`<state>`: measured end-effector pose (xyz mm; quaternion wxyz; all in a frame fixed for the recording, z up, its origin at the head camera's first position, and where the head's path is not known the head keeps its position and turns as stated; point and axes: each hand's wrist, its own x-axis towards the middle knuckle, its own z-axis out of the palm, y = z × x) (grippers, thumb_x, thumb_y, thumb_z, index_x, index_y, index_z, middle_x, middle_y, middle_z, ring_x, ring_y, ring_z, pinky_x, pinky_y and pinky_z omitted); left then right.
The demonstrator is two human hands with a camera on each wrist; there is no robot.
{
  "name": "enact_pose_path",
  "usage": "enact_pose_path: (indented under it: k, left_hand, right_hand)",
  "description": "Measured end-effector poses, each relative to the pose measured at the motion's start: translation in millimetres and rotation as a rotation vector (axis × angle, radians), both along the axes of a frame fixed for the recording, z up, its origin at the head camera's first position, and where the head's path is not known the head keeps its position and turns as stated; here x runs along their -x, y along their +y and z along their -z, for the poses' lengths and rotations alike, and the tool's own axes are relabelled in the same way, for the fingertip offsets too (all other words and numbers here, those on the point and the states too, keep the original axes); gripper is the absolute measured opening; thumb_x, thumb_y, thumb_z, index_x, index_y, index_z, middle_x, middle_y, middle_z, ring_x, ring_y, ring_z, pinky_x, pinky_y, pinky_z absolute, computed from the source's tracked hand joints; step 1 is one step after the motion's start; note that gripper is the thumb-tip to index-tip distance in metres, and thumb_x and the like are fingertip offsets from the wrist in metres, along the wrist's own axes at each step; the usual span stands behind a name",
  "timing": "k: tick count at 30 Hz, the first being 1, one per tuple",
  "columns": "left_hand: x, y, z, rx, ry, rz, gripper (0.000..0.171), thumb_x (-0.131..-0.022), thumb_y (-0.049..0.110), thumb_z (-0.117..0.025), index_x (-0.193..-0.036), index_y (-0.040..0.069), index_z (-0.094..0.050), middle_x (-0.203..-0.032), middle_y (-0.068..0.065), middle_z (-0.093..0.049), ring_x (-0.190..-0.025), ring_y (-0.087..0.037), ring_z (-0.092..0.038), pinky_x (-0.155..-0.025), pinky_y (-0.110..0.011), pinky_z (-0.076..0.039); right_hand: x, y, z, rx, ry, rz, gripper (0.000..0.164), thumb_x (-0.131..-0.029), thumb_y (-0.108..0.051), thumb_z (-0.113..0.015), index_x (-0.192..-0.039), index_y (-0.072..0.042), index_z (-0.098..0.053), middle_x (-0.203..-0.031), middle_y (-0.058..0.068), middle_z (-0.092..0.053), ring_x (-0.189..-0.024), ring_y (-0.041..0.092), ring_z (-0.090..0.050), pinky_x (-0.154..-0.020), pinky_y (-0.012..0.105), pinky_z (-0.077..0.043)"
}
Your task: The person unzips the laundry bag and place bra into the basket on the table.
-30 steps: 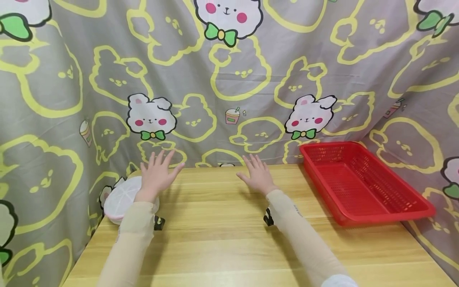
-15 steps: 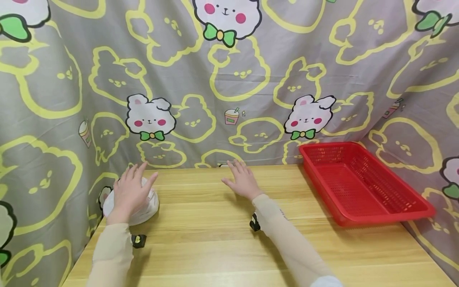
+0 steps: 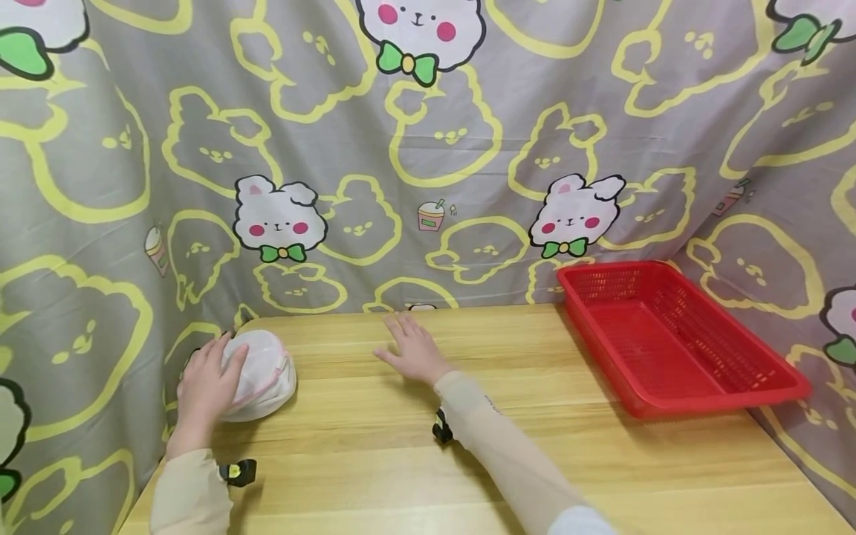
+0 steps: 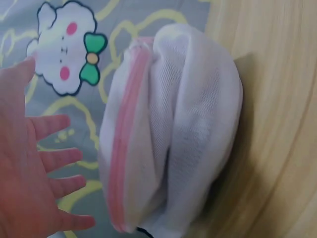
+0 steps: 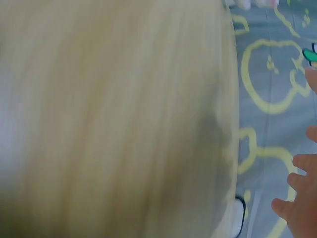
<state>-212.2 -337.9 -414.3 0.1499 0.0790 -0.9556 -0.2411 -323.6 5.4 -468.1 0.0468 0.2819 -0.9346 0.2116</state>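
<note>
A white mesh laundry bag with pink trim stands at the table's left in the head view. In the left wrist view the bag shows its pink band and soft folds in the mesh. My left hand is at the bag's left side, partly in front of it. Seen from the left wrist, that hand has its fingers spread beside the bag, with a gap between. My right hand hovers above the table, right of the bag, fingers extended and holding nothing. Only its fingers and edge enter the right wrist view.
A red plastic basket with perforated sides stands at the table's right. The wooden table meets a patterned grey curtain at the back and sides. Small black wrist devices sit by the sleeves.
My left hand has moved left and down to the bag's left side. The right hand has shifted left across the table. The bag and basket appear to stay in place.
</note>
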Motion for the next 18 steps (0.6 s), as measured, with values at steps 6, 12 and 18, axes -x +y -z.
enact_pose_path:
  k: [6, 12, 18]
  left_hand:
    - [1.5, -10.7, 13.7, -0.067, -0.058, -0.041, 0.069, -0.102, 0.054, -0.028, -0.154, 0.008, -0.024, -0.153, -0.032, -0.023, -0.133, -0.063, -0.021, -0.097, -0.079, -0.023]
    - [2.6, -17.2, 25.0, -0.138, -0.069, -0.070, 0.073, -0.101, 0.050, -0.036, -0.153, 0.001, -0.022, -0.153, -0.036, -0.018, -0.138, -0.060, -0.014, -0.107, -0.074, -0.016]
    - [1.3, -23.1, 31.5, -0.246, -0.068, -0.105, 0.072, -0.101, 0.044, -0.039, -0.152, -0.004, -0.020, -0.155, -0.035, -0.012, -0.142, -0.056, -0.011, -0.114, -0.068, -0.013]
  right_hand:
    - [-11.8, -26.6, -3.1, -0.026, -0.031, -0.062, 0.077, -0.097, -0.061, -0.039, -0.157, -0.016, -0.018, -0.162, 0.014, -0.021, -0.150, 0.034, -0.019, -0.120, 0.052, -0.024]
    - [-20.1, -51.7, -5.3, -0.028, -0.046, -0.107, 0.078, -0.097, -0.061, -0.039, -0.157, -0.020, -0.014, -0.162, 0.011, -0.022, -0.150, 0.030, -0.022, -0.121, 0.046, -0.025]
    - [-29.1, -75.2, -1.1, -0.028, -0.057, -0.138, 0.079, -0.096, -0.065, -0.037, -0.157, -0.019, -0.017, -0.159, 0.011, -0.029, -0.148, 0.027, -0.028, -0.120, 0.042, -0.029]
